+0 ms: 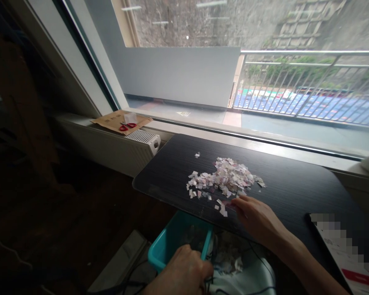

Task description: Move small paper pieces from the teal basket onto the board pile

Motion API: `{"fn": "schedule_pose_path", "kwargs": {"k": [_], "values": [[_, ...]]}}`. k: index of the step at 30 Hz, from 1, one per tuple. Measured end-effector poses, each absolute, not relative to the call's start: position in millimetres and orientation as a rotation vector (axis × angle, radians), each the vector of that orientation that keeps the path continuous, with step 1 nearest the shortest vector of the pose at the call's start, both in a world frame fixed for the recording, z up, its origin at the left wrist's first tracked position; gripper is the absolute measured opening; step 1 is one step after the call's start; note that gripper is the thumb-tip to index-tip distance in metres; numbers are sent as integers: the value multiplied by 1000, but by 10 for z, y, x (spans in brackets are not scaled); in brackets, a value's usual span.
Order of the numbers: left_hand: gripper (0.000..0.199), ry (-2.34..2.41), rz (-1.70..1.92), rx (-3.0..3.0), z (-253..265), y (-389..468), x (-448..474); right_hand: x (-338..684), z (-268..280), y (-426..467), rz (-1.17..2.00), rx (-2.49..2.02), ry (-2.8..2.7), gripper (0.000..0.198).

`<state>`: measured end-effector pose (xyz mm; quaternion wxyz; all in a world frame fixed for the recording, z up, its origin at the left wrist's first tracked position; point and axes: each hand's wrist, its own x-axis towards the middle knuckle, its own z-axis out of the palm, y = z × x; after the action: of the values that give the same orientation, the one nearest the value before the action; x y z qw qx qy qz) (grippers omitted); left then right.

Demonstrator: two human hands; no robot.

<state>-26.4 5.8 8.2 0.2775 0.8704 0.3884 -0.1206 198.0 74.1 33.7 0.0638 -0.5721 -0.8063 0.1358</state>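
A pile of small cut paper pieces (pixel 233 176) lies on the black tabletop (pixel 285 180), with loose bits spread to its left and front. My right hand (pixel 256 215) is low over the table at the pile's near side, fingers reaching left beside a few stray pieces; the fingertips are slightly blurred. Below the table edge, my left hand (pixel 186 266) is closed at the right rim of a teal plastic bin (pixel 164 243); its fingertips are partly hidden. To the right of that bin, a pale bin (pixel 263 272) holds more paper scraps (pixel 232 260).
Red-handled scissors (pixel 127 126) rest on a brown paper envelope (pixel 110 121) atop the radiator (pixel 141 143). A dark-edged flat object (pixel 335 254), partly pixelated, lies at the table's right. Behind the table runs a window with a sill (pixel 264 147). Dark cables hang around the bins.
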Motion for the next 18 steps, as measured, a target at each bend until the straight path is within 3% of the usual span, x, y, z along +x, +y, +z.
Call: {"fn": "schedule_pose_path", "kwargs": {"k": [18], "values": [[3, 1163, -266, 2174, 86, -2, -409, 1983, 223, 678, 517, -1486, -2468, 29]]}}
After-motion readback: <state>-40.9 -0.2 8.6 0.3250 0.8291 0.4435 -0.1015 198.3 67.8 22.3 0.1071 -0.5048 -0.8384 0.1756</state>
